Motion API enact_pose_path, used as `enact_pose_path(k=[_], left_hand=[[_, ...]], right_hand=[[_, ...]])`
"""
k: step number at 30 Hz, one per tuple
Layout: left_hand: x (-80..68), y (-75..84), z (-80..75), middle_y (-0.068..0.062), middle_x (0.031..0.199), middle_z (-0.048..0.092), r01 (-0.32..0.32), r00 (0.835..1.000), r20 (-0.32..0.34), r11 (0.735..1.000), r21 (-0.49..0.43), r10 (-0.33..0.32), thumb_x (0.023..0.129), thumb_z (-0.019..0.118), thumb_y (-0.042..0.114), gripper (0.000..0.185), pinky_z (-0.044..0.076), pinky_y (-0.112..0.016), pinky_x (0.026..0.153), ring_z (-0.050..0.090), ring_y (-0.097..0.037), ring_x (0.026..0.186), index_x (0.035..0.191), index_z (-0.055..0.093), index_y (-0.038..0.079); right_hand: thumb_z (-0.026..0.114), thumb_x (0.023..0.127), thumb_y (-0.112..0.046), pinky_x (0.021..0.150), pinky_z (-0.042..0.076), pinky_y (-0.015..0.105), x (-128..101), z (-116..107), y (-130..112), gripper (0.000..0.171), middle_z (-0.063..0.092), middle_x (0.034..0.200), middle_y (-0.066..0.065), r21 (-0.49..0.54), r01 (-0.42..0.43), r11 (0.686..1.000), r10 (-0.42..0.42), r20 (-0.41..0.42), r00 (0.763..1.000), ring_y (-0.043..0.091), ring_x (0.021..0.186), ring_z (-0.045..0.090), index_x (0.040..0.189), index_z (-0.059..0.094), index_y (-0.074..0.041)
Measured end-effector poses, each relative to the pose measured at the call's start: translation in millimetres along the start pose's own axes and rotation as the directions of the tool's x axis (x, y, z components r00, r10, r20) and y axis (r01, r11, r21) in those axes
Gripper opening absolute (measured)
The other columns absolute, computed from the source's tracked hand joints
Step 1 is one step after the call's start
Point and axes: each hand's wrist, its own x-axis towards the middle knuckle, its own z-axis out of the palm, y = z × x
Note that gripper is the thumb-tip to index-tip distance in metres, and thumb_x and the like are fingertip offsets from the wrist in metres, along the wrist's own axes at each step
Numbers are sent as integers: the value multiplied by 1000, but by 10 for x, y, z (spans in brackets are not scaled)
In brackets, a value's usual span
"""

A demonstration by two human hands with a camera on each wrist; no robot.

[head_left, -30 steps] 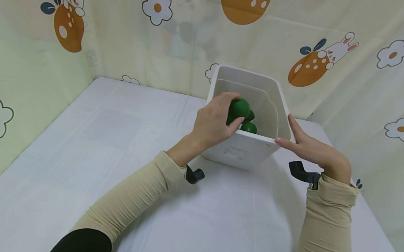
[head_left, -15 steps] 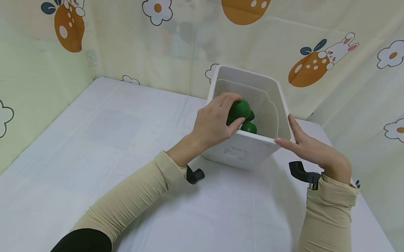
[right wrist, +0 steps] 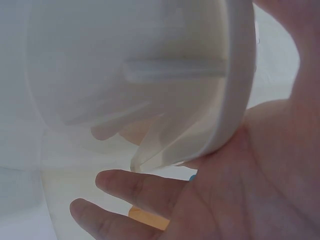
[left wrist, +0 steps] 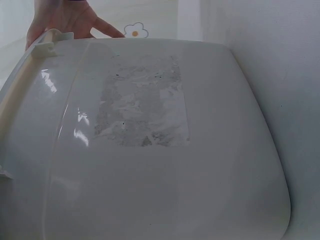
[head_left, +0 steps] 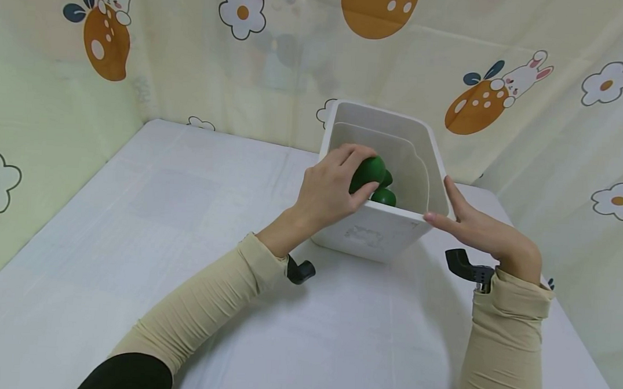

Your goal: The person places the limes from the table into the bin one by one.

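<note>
Counting, big to small: I see one table, one bin, two hands and three green round pieces.
Table point(head_left: 133, 221): one, white-covered, with patterned curtains on the far and side edges.
Bin point(head_left: 372, 235): one white plastic tub, standing at the far right of my table, open mouth up and tipped a little toward me; its long axis runs from my side away toward the curtain. My left wrist view is filled by its near wall point(left wrist: 150, 150), which carries a patch of scuffed label residue.
Left hand point(head_left: 332, 187): reaching over the bin's near-left rim, fingers and thumb curled round the top green piece.
Right hand point(head_left: 479, 231): laid flat against the bin's right outer wall at the near corner, fingers straight and close together, holding nothing. My right wrist view shows the palm point(right wrist: 260, 180) touching the rim.
Green pieces: three, all inside the bin's mouth. The top green piece point(head_left: 369, 169) is in my grip; a second green piece point(head_left: 387, 178) peeks out just behind it; a third green piece point(head_left: 384, 197) lies just below. All look rounded, so I cannot tell any pointing direction.
</note>
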Motion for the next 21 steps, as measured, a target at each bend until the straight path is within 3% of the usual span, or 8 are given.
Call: enact_pose_path(k=[21], left_hand=[[-5, 4, 10, 6, 122, 58, 3, 1000, 20, 999, 38, -3, 88, 63, 39, 41, 54, -30, 64, 59, -11, 108, 125, 58, 24]], right_hand=[[42, 97, -49, 99, 16, 76, 14, 11, 23, 88, -25, 157, 4, 1, 5, 1000, -5, -4, 1000, 47, 143, -4, 144, -30, -30]])
